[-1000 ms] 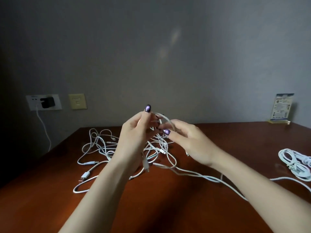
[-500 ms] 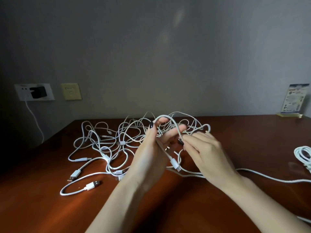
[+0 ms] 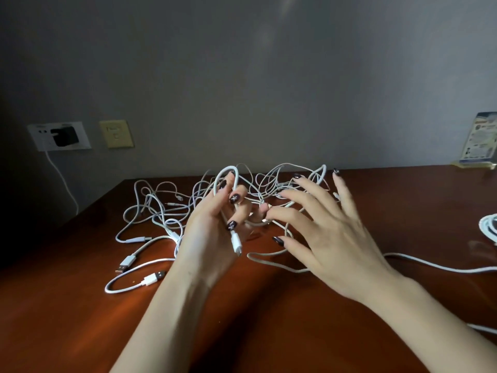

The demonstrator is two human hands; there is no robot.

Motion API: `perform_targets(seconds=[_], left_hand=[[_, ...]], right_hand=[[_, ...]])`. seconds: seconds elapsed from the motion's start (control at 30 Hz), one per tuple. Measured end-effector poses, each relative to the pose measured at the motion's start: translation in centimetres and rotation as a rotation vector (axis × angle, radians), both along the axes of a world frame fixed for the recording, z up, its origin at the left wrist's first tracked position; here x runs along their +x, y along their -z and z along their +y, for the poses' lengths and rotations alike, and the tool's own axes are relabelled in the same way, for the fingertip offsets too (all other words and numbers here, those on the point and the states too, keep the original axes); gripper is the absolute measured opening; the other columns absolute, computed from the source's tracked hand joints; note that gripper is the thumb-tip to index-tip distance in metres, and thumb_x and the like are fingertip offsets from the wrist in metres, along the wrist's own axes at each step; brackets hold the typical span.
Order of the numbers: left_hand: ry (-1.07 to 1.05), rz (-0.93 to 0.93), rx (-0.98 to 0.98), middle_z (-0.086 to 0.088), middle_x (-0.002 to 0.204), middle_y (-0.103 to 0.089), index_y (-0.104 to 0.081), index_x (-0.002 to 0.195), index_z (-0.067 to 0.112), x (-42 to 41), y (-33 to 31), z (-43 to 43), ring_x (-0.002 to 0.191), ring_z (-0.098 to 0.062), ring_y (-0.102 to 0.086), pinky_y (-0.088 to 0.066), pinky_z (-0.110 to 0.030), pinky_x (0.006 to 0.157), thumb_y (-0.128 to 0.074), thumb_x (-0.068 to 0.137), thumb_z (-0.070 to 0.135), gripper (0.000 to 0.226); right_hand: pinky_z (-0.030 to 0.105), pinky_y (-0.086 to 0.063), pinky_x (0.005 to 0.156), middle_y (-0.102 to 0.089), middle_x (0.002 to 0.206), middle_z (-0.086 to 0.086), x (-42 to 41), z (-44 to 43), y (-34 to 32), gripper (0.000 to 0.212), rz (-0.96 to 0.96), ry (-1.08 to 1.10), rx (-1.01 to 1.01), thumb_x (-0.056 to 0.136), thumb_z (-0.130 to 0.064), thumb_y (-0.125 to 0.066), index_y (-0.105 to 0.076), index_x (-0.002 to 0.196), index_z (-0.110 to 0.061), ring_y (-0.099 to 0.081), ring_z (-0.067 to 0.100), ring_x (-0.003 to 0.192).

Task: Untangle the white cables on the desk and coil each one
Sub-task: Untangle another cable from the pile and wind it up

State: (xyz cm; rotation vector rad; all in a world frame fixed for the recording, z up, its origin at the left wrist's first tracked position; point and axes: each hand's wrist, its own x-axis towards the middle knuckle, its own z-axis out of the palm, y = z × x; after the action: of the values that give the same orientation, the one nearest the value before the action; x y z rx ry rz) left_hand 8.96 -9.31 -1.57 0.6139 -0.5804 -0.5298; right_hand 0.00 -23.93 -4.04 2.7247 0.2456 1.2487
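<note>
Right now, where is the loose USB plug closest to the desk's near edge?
Head view, left side: the USB plug lies on the desk just left of the left forearm, with another USB plug behind it to the left.

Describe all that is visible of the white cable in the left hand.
The white cable is thin, with a sheath that looks like plastic. The left hand grips it above the desk, fingers curled round it. It arches in a narrow upright loop over them. One end hangs below, with a white connector and a small metal tip. Its other run is lost in the tangle.
</note>
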Motion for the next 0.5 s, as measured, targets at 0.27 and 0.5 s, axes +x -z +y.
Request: perform_targets(seconds=[0.27,0.5], left_hand=[[-0.170,-0.005,0.028,0.006,0.067,-0.053,-0.050,0.091,0.019,0.9,0.2,0.9,0.038,-0.002,-0.029,-0.031,-0.012,0.039,-0.032,0.094,-0.003,0.029],[-0.474,-0.107,0.421,0.007,0.070,-0.053,-0.051,0.098,0.027,1.0,1.8,0.1,0.043,-0.006,-0.030,-0.012,-0.023,0.047,-0.029,0.096,0.001,0.034]], right_hand=[[0.036,-0.030,0.095,-0.060,0.079,-0.006,-0.1,-1.3,-0.6,0.017,-0.256,-0.042,0.090,0.088,-0.030,-0.056,-0.067,0.089,-0.016,-0.050,0.016,0.085],[0.019,-0.029,0.071,-0.035,0.059,-0.017,-0.8,1.2,-0.4,0.021,0.101,-0.397,0.207,0.084,-0.027,-0.061,-0.071,0.068,-0.016,-0.033,0.004,0.059]])
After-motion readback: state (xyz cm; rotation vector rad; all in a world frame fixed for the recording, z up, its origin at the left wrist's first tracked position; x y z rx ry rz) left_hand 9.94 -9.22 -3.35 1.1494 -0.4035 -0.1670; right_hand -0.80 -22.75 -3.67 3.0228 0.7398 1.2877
